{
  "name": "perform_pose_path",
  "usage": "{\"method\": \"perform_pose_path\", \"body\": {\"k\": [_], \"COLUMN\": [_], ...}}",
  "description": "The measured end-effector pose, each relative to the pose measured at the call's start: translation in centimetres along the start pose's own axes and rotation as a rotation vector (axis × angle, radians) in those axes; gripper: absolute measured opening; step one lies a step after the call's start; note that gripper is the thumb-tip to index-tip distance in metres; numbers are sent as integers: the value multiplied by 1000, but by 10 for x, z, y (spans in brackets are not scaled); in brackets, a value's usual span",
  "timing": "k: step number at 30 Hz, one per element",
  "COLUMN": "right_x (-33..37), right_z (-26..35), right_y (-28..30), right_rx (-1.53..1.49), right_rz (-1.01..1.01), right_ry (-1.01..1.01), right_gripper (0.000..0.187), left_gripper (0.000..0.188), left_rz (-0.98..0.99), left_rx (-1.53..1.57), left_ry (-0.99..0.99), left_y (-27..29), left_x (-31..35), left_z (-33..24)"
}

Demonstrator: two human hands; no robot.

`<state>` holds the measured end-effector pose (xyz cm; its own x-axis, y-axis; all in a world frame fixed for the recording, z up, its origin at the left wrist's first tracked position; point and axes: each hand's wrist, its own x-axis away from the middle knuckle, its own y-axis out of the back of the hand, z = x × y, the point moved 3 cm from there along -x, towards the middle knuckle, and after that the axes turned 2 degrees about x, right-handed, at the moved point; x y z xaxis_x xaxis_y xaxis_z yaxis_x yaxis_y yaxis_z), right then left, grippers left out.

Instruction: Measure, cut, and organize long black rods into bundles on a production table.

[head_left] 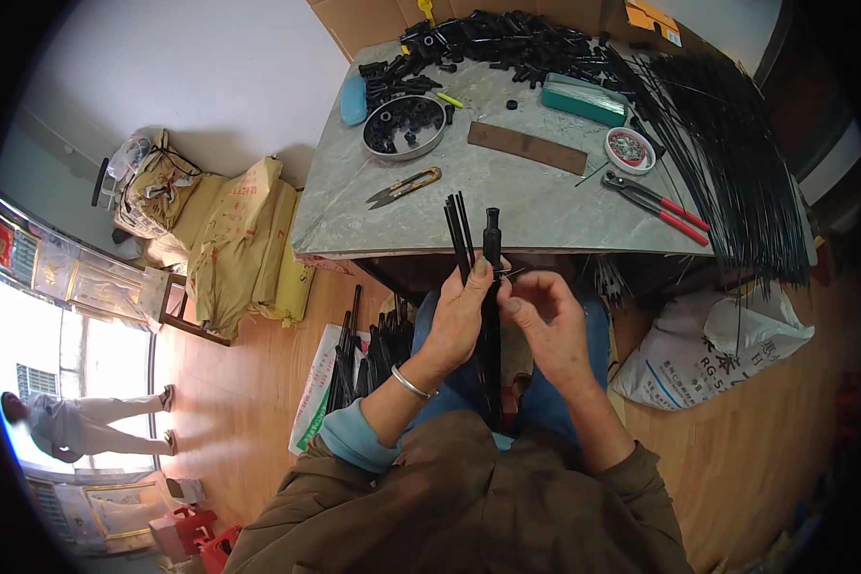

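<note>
Clutching slim black rods (455,234) and a black tube (492,231) before the near edge of a grey table (349,210), your left hand (457,320) sits just beside your right hand (555,330), its fingers bent near the tube; whether they pinch anything cannot be told. Beyond lie snips (407,187), a brown strip (526,147) and red-handled pliers (679,210), heaped fittings (507,43) behind, long rods (737,163) crowding the right.

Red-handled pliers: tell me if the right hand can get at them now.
Likely yes: the red-handled pliers lie uncovered on the tabletop, beyond and right of the right hand, with nothing tall between.
</note>
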<state>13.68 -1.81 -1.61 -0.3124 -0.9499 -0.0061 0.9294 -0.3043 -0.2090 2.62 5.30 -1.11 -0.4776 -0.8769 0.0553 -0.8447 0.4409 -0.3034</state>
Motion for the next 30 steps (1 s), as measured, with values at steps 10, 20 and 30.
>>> {"method": "perform_pose_path", "body": {"k": [10,20,30], "right_x": [-4,1,0], "right_z": [-4,-9,3], "right_y": [-4,0,-4], "right_rx": [-179,372,240], "right_rz": [14,-220,-135], "right_ry": [-160,-38,-70], "right_gripper": [36,21,21], "left_gripper": [41,43,42], "left_rz": [133,84,109], "left_rx": [52,-112,10], "left_ry": [-16,-61,61], "left_y": [-5,-5,0], "left_x": [5,4,-1], "left_z": [-9,-12,-12]}}
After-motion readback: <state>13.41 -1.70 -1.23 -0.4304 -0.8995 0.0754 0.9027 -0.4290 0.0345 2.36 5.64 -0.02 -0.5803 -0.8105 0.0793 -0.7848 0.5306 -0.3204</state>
